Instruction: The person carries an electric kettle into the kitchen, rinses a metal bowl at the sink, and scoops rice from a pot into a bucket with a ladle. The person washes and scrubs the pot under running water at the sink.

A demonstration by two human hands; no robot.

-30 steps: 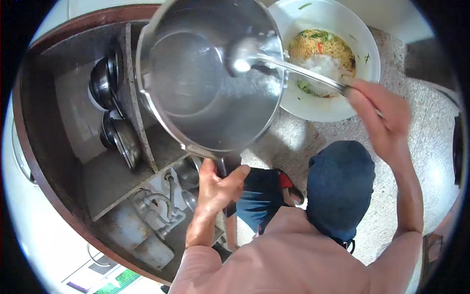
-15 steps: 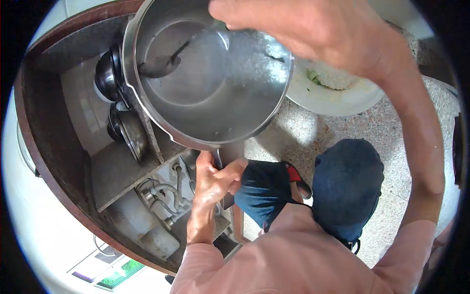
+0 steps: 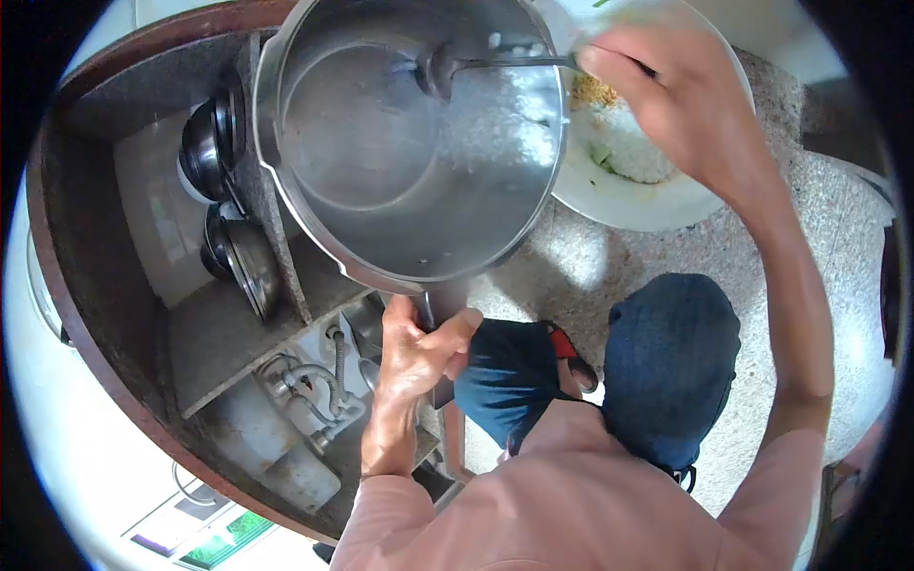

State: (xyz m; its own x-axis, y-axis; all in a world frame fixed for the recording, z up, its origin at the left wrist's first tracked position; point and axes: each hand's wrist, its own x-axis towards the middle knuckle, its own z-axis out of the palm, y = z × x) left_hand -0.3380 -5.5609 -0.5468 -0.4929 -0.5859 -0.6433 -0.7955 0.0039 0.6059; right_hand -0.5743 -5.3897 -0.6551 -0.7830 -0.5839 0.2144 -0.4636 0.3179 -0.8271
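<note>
Left hand (image 3: pixel 424 347), head view: thumb pressed over the dark handle (image 3: pixel 433 306) of the metal pot (image 3: pixel 381 124), remaining fingers mostly hidden beneath; same grip as in both earlier frames.
Right hand (image 3: pixel 681 105): fingers pinching the ladle (image 3: pixel 436 76) near its handle end, over the white basin (image 3: pixel 657 214); half a second ago, reaching across the pot's mouth.
Ladle bowl: inside the pot, away from the left-hand wall and back toward the basin side; contact with the metal impossible to tell.
Pot: mouth facing the camera, white grains (image 3: pixel 528 124) stuck to the wall nearest the basin.
Basin: on the speckled floor (image 3: pixel 619 252), with noodles (image 3: pixel 592 92), a white heap (image 3: pixel 638 143) and green leaves (image 3: pixel 603 157); less covered by the arm now.
Shelf compartment: metal cookware (image 3: pixel 252 266) tipped sideways.
</note>
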